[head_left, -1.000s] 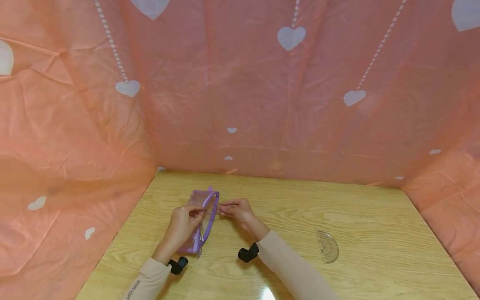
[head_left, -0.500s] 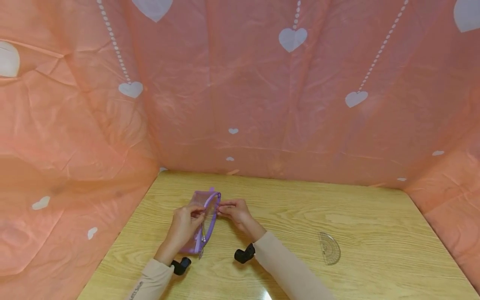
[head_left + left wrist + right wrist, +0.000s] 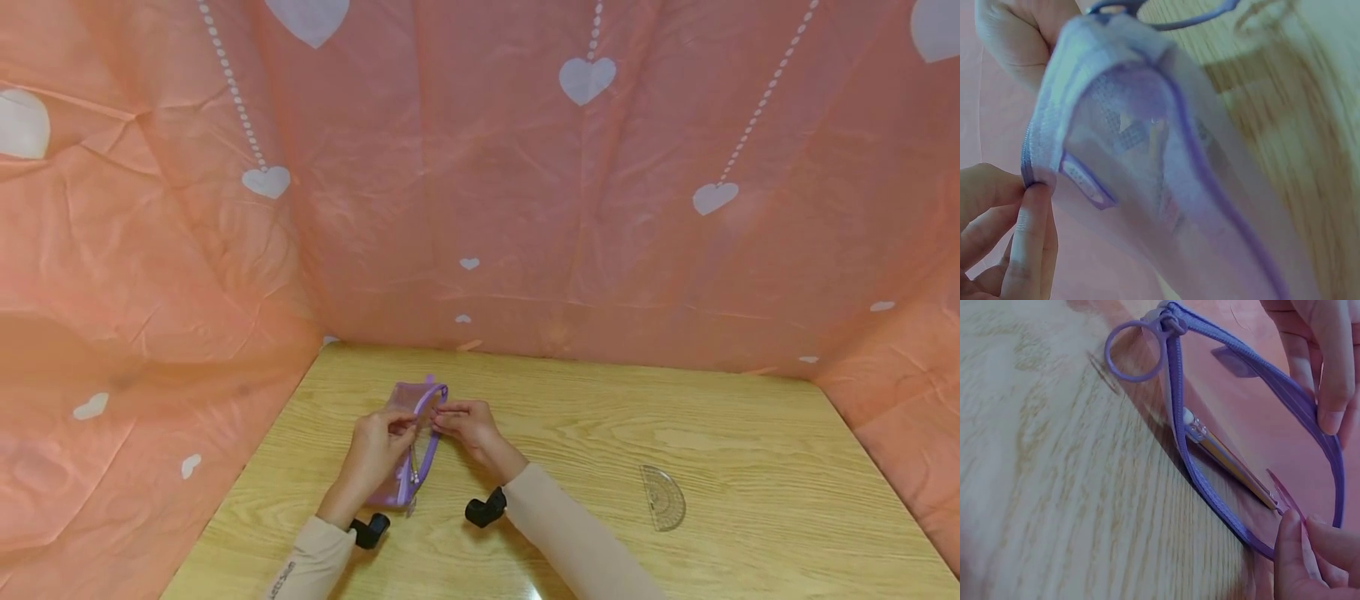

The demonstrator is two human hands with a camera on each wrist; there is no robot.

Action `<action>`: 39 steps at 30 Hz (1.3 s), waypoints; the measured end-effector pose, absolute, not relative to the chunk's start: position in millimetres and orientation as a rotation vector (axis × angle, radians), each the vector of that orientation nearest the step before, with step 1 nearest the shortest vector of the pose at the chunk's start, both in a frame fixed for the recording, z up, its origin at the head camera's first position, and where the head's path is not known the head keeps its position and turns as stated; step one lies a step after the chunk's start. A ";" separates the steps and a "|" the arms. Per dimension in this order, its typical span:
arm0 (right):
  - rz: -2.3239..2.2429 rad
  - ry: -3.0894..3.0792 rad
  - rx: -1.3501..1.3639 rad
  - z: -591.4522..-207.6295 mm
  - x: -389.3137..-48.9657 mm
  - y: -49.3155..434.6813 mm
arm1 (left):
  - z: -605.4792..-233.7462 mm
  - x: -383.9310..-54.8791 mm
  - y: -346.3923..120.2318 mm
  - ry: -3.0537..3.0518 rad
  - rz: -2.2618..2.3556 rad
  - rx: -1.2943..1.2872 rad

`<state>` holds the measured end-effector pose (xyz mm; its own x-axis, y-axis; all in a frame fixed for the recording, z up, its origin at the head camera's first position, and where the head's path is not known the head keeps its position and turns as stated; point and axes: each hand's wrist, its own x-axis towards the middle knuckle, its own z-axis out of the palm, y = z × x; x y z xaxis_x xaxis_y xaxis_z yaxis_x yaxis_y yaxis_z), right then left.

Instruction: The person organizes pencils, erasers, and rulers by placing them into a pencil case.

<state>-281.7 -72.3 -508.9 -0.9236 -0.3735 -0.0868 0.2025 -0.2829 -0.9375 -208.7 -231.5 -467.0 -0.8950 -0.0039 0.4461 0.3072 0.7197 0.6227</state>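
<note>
A purple mesh zip pouch (image 3: 409, 396) lies on the table, its zipped mouth spread open toward the right. My left hand (image 3: 373, 446) pinches the zip edge on the left, beside a small fabric tab (image 3: 1235, 361). At the opposite side of the mouth, my right hand (image 3: 471, 425) pinches a thin, clear piece with a pinkish edge (image 3: 1286, 492) between thumb and fingertips. Its far end reaches inside the opening; the fingers cover the rest, so I cannot tell its kind. Pencils with a white eraser end (image 3: 1210, 447) lie inside the pouch.
A clear protractor (image 3: 663, 498) lies on the wooden table (image 3: 570, 417) to the right. The zip's purple ring pull (image 3: 1134, 351) hangs at the pouch's near end. Pink cloth (image 3: 525, 208) with white hearts encloses the back and sides.
My right hand has moved slightly left, bringing the clear piece from beside the pouch into its mouth. My left hand keeps its pinch on the zip edge. The head view has shifted slightly.
</note>
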 end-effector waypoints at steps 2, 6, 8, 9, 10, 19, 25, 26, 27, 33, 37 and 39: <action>-2.240 1.624 -0.201 -508.1 -282.0 -73.2 | -466.4 -208.8 -231.3 -2.511 -1.013 -0.230; -2.217 1.647 -0.205 -506.7 -281.9 -73.5 | -466.2 -208.4 -230.9 -2.517 -1.020 -0.228; -2.209 1.650 -0.211 -506.5 -282.2 -73.1 | -466.0 -208.7 -230.7 -2.516 -1.023 -0.232; -2.213 1.641 -0.213 -506.4 -282.6 -72.9 | -466.0 -209.1 -230.7 -2.516 -1.025 -0.233; -2.216 1.634 -0.218 -506.5 -282.8 -72.7 | -465.9 -209.3 -230.7 -2.514 -1.029 -0.235; -2.175 1.773 -0.278 -507.0 -281.5 -73.6 | -465.0 -209.2 -230.8 -2.497 -1.066 -0.250; -2.206 1.876 -0.299 -507.0 -279.0 -76.5 | -466.3 -208.5 -231.7 -2.501 -1.077 -0.238; -2.214 1.889 -0.304 -506.2 -278.6 -76.7 | -466.3 -208.5 -231.6 -2.502 -1.081 -0.234; -2.225 1.894 -0.309 -505.4 -277.9 -76.9 | -466.4 -208.6 -231.6 -2.504 -1.084 -0.229; -2.252 1.918 -0.278 -492.7 -271.2 -75.4 | -466.3 -208.8 -231.4 -2.508 -1.100 -0.213; -2.247 1.941 -0.258 -476.4 -261.8 -71.6 | -466.6 -209.2 -231.6 -2.505 -1.112 -0.212; -2.251 1.954 -0.254 -476.9 -262.1 -71.3 | -466.8 -209.3 -231.6 -2.503 -1.117 -0.212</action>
<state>-262.1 -71.3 -476.9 -0.9745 -0.2226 0.0292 0.0025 -0.1405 -0.9901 -209.3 -231.6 -466.8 -0.9124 -0.0201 0.4088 0.2908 0.6708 0.6822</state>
